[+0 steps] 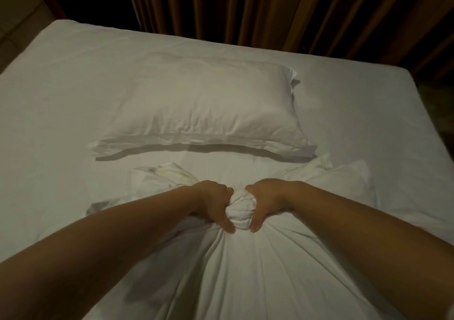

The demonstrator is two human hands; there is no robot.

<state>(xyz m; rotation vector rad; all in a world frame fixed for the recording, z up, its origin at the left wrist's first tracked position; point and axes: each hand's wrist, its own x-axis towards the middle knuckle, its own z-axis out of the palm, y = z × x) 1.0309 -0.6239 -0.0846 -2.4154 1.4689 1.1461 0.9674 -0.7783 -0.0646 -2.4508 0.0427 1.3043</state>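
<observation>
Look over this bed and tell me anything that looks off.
The sheet at the near side is twisted into a tight knot, gripped by the left hand and right hand, with crumpled ends sticking out either side. The pillow behind it lies flat on the bed. Nothing looks spilled or torn.

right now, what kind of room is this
Probably a bedroom, maybe a hotel room: a bed with a white sheet, a white pillow on it, and brown curtains behind. The left hand and right hand grip a knot of white linen.
</observation>
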